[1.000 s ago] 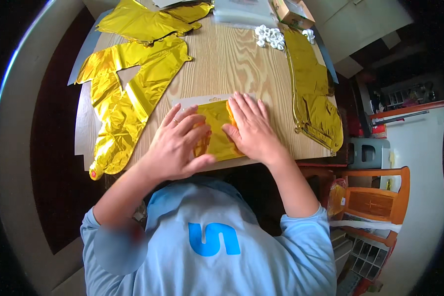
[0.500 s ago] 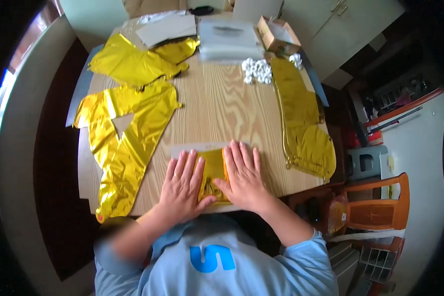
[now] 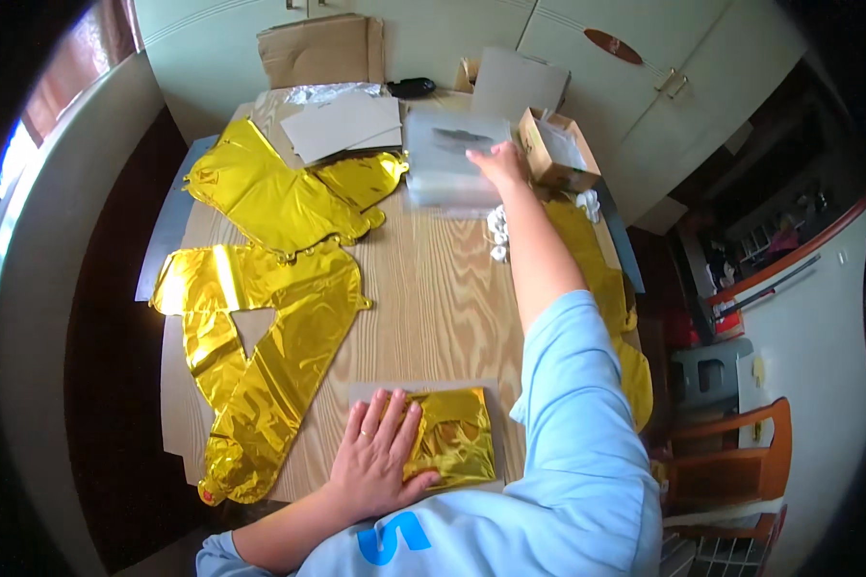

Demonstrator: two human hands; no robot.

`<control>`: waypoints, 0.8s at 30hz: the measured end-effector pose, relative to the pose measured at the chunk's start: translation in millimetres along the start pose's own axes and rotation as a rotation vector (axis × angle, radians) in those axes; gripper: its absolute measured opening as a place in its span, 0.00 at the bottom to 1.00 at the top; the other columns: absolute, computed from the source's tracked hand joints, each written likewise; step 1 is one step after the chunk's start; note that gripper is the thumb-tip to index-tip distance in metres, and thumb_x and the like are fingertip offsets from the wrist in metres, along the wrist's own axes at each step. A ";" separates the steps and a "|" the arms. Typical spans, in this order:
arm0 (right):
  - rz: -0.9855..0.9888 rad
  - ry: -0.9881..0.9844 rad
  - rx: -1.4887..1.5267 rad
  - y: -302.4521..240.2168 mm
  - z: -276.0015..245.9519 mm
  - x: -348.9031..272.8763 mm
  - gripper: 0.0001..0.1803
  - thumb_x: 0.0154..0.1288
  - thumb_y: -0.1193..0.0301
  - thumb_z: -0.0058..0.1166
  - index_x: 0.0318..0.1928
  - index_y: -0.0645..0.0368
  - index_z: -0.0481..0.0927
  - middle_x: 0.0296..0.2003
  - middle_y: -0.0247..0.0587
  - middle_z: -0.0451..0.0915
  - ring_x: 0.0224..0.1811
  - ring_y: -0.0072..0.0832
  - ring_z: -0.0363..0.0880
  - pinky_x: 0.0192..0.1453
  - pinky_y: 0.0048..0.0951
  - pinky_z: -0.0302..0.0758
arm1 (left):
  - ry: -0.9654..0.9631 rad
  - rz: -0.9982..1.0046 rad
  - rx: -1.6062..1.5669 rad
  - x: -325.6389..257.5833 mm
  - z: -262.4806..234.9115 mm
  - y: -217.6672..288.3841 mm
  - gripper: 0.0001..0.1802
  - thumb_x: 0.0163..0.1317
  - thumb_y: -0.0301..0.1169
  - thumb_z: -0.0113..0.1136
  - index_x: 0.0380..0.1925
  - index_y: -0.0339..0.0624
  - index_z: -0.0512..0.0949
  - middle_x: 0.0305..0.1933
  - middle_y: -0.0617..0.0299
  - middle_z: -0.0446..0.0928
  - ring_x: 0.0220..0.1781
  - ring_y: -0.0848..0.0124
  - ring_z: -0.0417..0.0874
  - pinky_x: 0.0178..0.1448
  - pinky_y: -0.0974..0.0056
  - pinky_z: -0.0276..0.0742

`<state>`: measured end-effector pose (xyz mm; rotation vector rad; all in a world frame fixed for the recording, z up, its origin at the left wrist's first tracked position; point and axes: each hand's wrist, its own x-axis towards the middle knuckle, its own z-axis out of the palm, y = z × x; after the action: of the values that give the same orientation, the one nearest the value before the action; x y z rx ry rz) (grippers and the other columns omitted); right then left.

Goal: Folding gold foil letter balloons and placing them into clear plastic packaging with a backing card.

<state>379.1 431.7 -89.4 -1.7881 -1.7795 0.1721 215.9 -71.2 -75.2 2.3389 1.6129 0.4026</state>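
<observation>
A wood-grained table point(image 3: 433, 308) occupies the centre of the scene. On its left side, toward the near edge, lies a creased foil shape point(image 3: 269, 380), gold, with a triangular opening; a second foil piece point(image 3: 279, 197) lies just beyond, their edges meeting. A third foil piece point(image 3: 608, 288) extends along the right side, partly hidden by the right arm. At the far side, a stack of clear plastic sheets point(image 3: 452, 178) lies between loose grey boards point(image 3: 342, 125), to its left, and an open cardboard box point(image 3: 568, 177), to its right. At the near edge, centrally, a grey card point(image 3: 433, 386) lies flat beneath the folded gold foil point(image 3: 462, 438), whose left part is covered by the left hand point(image 3: 380, 462). This hand rests palm down on the foil, fingers extended and thumb set apart. The right hand point(image 3: 500, 165) is over the right part of the clear stack; whether its fingers are closed on a sheet cannot be told. White pieces point(image 3: 497, 236) cluster beside the right forearm, which partly hides them.
</observation>
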 end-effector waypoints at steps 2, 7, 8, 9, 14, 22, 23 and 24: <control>0.025 0.001 -0.110 -4.6 12.4 7.8 0.33 0.48 0.42 0.74 0.43 0.56 0.86 0.39 0.43 0.89 0.45 0.37 0.87 0.52 0.37 0.81 | -0.019 -0.012 -0.002 -1.2 2.3 -2.3 0.53 0.65 0.68 0.49 0.74 0.33 0.62 0.79 0.37 0.56 0.83 0.41 0.49 0.82 0.37 0.40; 0.114 -0.291 -0.085 10.7 5.5 30.7 0.21 0.53 0.56 0.64 0.46 0.52 0.89 0.47 0.46 0.87 0.53 0.42 0.85 0.57 0.39 0.80 | -0.028 -0.012 0.004 -2.0 3.4 -0.9 0.54 0.65 0.70 0.49 0.73 0.31 0.63 0.79 0.35 0.56 0.83 0.39 0.49 0.82 0.37 0.38; 0.126 -0.311 -0.057 11.0 2.7 33.0 0.20 0.55 0.59 0.60 0.47 0.51 0.89 0.50 0.48 0.87 0.56 0.45 0.85 0.60 0.41 0.79 | -0.024 -0.012 0.005 -0.9 3.2 -1.3 0.54 0.65 0.70 0.49 0.73 0.31 0.63 0.79 0.35 0.56 0.83 0.39 0.49 0.82 0.38 0.38; 0.123 -0.338 -0.017 14.8 -3.0 33.6 0.19 0.56 0.62 0.56 0.45 0.53 0.89 0.47 0.51 0.87 0.54 0.47 0.85 0.58 0.41 0.79 | -0.023 -0.008 0.002 0.4 2.7 -2.0 0.54 0.65 0.70 0.49 0.73 0.31 0.63 0.79 0.35 0.55 0.83 0.39 0.49 0.82 0.37 0.38; -0.029 -0.022 0.314 -23.2 -38.1 14.1 0.14 0.58 0.60 0.58 0.32 0.57 0.87 0.34 0.51 0.87 0.41 0.47 0.87 0.48 0.42 0.80 | 0.000 -0.062 -0.187 -2.5 -3.6 -3.6 0.56 0.63 0.72 0.48 0.74 0.33 0.62 0.80 0.31 0.51 0.83 0.36 0.47 0.82 0.37 0.39; -0.458 -0.018 0.330 -77.1 -102.6 -188.1 0.10 0.57 0.67 0.61 0.23 0.57 0.81 0.30 0.50 0.82 0.33 0.50 0.83 0.40 0.48 0.80 | 0.729 0.113 -0.249 26.1 -64.0 -29.2 0.20 0.48 0.24 0.74 0.44 0.44 0.82 0.49 0.54 0.81 0.52 0.53 0.82 0.57 0.50 0.76; -0.439 -0.067 0.303 -70.8 -97.2 -207.8 0.10 0.58 0.66 0.61 0.25 0.57 0.81 0.31 0.50 0.82 0.35 0.50 0.83 0.41 0.48 0.80 | 0.707 0.069 -0.270 34.5 -78.5 -27.6 0.16 0.53 0.21 0.69 0.43 0.40 0.82 0.48 0.48 0.81 0.52 0.50 0.83 0.54 0.53 0.80; -0.419 -0.118 0.277 -61.4 -89.8 -227.5 0.10 0.59 0.65 0.61 0.26 0.57 0.81 0.31 0.49 0.82 0.36 0.49 0.83 0.42 0.48 0.80 | 0.676 0.050 -0.253 46.2 -82.3 -30.2 0.16 0.54 0.23 0.72 0.44 0.40 0.81 0.49 0.49 0.82 0.52 0.50 0.83 0.55 0.54 0.80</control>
<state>349.4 183.2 -58.6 -1.2074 -2.0563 0.3388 174.7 -12.3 -7.0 2.1644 1.6211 1.4379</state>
